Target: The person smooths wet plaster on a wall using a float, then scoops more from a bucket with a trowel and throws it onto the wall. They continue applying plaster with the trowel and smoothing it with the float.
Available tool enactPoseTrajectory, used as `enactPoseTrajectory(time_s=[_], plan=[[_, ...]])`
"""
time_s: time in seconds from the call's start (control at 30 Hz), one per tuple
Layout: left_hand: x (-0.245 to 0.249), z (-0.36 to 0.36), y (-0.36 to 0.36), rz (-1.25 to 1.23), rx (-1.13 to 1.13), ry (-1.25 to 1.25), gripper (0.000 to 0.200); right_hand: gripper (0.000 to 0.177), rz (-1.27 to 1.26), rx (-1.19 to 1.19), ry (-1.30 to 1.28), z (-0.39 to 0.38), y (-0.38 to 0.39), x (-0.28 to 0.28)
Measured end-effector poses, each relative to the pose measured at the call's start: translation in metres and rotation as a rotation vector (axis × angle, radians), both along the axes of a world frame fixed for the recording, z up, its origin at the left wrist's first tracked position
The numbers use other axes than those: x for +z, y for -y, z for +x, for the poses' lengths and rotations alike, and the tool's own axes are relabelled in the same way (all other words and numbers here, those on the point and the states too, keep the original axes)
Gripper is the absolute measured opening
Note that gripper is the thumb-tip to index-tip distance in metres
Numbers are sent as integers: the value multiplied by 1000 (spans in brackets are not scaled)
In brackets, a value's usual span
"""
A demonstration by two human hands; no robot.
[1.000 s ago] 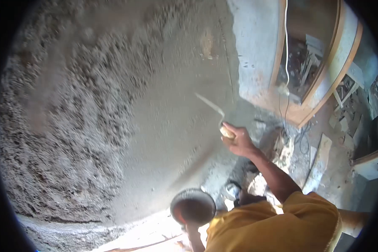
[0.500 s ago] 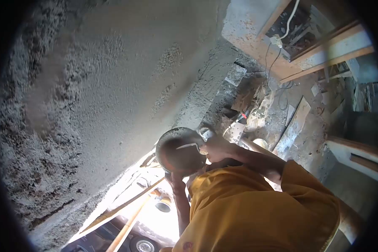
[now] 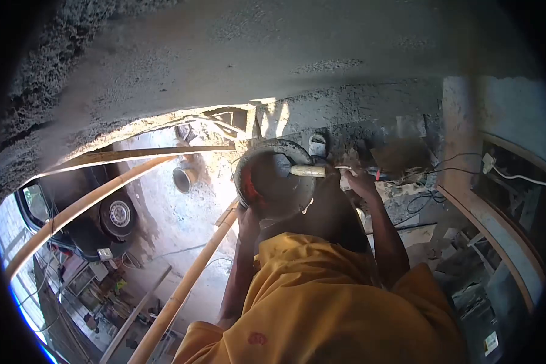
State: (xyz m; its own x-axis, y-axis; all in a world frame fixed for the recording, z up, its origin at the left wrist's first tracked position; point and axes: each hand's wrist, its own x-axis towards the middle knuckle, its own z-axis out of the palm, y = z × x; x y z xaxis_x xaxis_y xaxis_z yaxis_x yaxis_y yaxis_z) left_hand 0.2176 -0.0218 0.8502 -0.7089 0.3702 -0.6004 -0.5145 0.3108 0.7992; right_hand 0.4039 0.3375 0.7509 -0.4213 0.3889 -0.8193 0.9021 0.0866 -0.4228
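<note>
My left hand [image 3: 249,219] grips the near lower rim of a round dark bowl [image 3: 246,182], which has a red patch inside. A trowel lies across the bowl's right part, its grey blade [image 3: 281,164] inside and its pale wooden handle [image 3: 308,171] pointing right. My right hand [image 3: 356,183] is right of the bowl, closed at the far end of that handle; its fingertips are dark and blurred. Beyond the bowl rises a grey plastered wall [image 3: 224,67], rough at the left and smoother toward the middle.
Long wooden poles [image 3: 188,279] slant up from the lower left. A vehicle with a wheel [image 3: 119,213] and a bucket [image 3: 184,179] are below left. At the right are a wooden frame [image 3: 497,233], a white cable [image 3: 519,177], and rubble with loose boards [image 3: 406,159]. A foot [image 3: 317,145] shows beyond the bowl.
The view has swung left, showing more of the vehicle and poles. The bowl appears more open to view, and my right hand has moved away from its rim to the right.
</note>
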Motion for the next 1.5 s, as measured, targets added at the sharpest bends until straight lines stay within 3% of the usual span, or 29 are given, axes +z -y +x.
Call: enactPoseTrajectory(time_s=[0.03, 0.13, 0.17, 0.27, 0.3, 0.37, 0.4, 0.43, 0.53, 0.57, 0.6, 0.7, 0.73, 0.77, 0.8, 0.83, 0.87, 0.9, 0.97, 1.0, 1.03, 1.13, 1.17, 1.27, 1.33, 1.43, 1.5], plan=[[-9, 7, 15, 129, 81, 16, 44, 90, -23, 80, 47, 16, 10, -19], [-13, 23, 35, 37, 282, 43, 47, 96, -166, 234, 156, 37, 41, -39], [-42, 33, 75, -43, 253, 52, 48, 86, -72, 277, 106, 50, 56, -54], [-60, 53, 118, -55, 256, -4, 44, 70, -143, 192, 12, 68, 77, -107], [-56, 49, 114, -78, 338, -14, 37, 56, -104, 138, 29, 66, 83, -117], [-144, 87, 201, -330, 85, -201, 34, 65, -238, 53, 22, 40, 78, -105], [-178, 100, 231, -342, 126, -163, 32, 70, -303, 5, 22, 20, 82, -93], [-212, 114, 261, -353, 168, -126, 31, 60, -240, 27, 26, 19, 88, -103], [-281, 87, 290, -99, 774, 265, 24, 67, -192, 32, 47, 22, 107, -140], [-284, 62, 275, -68, 956, 349, 27, 77, -265, -12, 103, -2, 118, -123], [-296, 38, 268, -36, 1143, 434, 34, 75, -226, 0, 131, -10, 131, -125], [-381, 3, 307, -114, 1146, 509, 35, 76, -98, 30, 284, -11, 171, -164], [-407, -3, 319, -155, 1141, 487, 34, 78, 51, 129, 317, -13, 185, -181], [-489, 0, 363, 25, 1205, 627, 28, 79, 197, 227, 347, -13, 203, -193], [-519, -14, 373, 41, 1278, 590, 25, 80, 335, 327, 390, -10, 223, -199], [-550, -26, 381, 52, 1349, 553, 22, 100, 382, 386, 493, -25, 239, -198], [-599, -36, 403, 97, 1383, 597, 19, 98, 432, 399, 513, -29, 250, -202], [-599, -63, 392, -21, 1434, 544, 18, 96, 480, 412, 529, -26, 260, -206], [-662, -76, 417, 73, 1479, 492, 16, 91, 536, 429, 525, -21, 274, -209], [-720, -61, 456, 136, 1394, 467, 16, 88, 545, 423, 502, -21, 280, -211], [-724, -65, 448, 251, 1475, 401, 21, 86, 554, 413, 474, -20, 286, -214], [-776, -46, 459, 305, 1428, 334, 35, 80, 644, 551, 553, -19, 295, -219], [-773, -43, 454, 197, 1390, 432, 42, 80, 667, 559, 540, -13, 296, -221], [-743, -60, 415, -195, 1104, 620, 47, 76, 706, 578, 479, -6, 297, -221], [-709, -74, 382, -168, 812, 586, 60, 71, 672, 604, 436, -19, 305, -218], [-653, -135, 311, -206, 484, 339, 42, 63, 733, 771, 279, -32, 313, -217], [-636, -186, 267, -414, 311, -12, 50, 58, 679, 778, 345, -43, 317, -215]])
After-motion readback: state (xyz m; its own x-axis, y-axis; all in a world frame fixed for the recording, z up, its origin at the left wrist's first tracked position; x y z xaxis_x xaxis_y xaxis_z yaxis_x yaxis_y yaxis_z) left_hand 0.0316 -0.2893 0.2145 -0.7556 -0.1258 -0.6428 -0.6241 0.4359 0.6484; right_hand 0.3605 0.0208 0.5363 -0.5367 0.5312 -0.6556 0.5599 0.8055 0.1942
